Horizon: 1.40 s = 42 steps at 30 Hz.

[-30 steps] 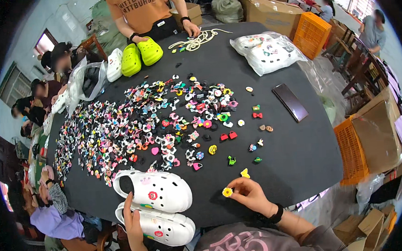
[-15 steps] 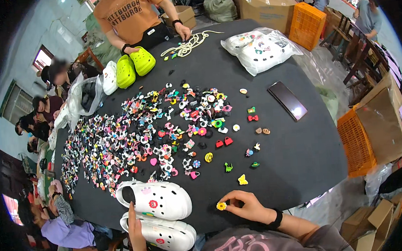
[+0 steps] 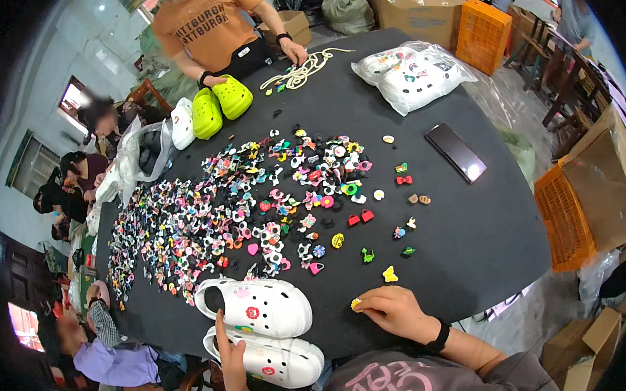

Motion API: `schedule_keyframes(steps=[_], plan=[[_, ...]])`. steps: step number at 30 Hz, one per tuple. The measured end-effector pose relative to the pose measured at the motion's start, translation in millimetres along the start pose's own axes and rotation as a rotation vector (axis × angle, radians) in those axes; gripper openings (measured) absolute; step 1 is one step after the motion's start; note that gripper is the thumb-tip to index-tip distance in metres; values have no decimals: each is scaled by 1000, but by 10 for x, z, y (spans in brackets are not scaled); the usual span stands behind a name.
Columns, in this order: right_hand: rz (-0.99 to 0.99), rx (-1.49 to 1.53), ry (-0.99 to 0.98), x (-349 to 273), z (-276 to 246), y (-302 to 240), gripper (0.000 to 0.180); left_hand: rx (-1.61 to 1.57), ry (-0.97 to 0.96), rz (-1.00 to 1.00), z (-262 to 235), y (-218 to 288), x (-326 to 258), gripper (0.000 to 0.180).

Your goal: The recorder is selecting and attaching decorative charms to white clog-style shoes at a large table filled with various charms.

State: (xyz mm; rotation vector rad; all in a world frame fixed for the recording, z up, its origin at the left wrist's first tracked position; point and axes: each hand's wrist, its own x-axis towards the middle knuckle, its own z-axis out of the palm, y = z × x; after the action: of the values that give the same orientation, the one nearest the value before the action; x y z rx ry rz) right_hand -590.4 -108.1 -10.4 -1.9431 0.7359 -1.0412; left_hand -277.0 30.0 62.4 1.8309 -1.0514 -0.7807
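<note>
As we look across from the left, we first see a big, messy pile of tiny charms [image 3: 187,234] in lots of colors, spread over the dark surface [image 3: 464,251]. Below the pile is our left hand [image 3: 234,361], at the heel end of two white shoes [image 3: 280,310]. One finger points up along the back of the far shoe, but we cannot tell if the fingers hold the shoes or only touch them. The shoes lie side by side, toes to the right, with a few charms on top. Up past the pile, another person's hand [image 3: 212,80] is on some bright green shoes [image 3: 231,100], and a pale cord [image 3: 308,70] lies in loops near that person.

Next we come to the small yellow flower [image 3: 355,304], to the right of our white shoes. Our right hand [image 3: 386,312] has it — the fingers are pinched close on it, so we see just part of it. Two little red bags [image 3: 360,217] and a yellow butterfly [image 3: 390,274] lie past that hand. Farther right, we see a clear bag [image 3: 417,84] with more shoes, a dark phone [image 3: 455,152] lying flat, and an orange crate [image 3: 563,218] beyond the edge.
</note>
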Motion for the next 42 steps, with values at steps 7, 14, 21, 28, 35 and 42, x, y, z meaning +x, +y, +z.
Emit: schedule_keyframes(steps=[7,14,21,28,35,42], plan=[[-52,-456,-133,7,72,-49,17,-38,-16,102,-73,-283,84,75],[118,-449,-232,9,-110,-277,39,-29,45,70,-38,-45,75,75],[84,-597,-68,460,-1185,-1060,28,-6,49,5,-34,-34,42,78],[-380,-568,245,1098,-1733,-1626,14,-121,108,-63,21,116,21,78],[-182,-730,-90,2419,-1492,-414,17,-55,42,54,-43,-67,56,78],[-59,-976,-276,2672,-1063,1004,22,-41,45,79,-95,-72,14,79]])
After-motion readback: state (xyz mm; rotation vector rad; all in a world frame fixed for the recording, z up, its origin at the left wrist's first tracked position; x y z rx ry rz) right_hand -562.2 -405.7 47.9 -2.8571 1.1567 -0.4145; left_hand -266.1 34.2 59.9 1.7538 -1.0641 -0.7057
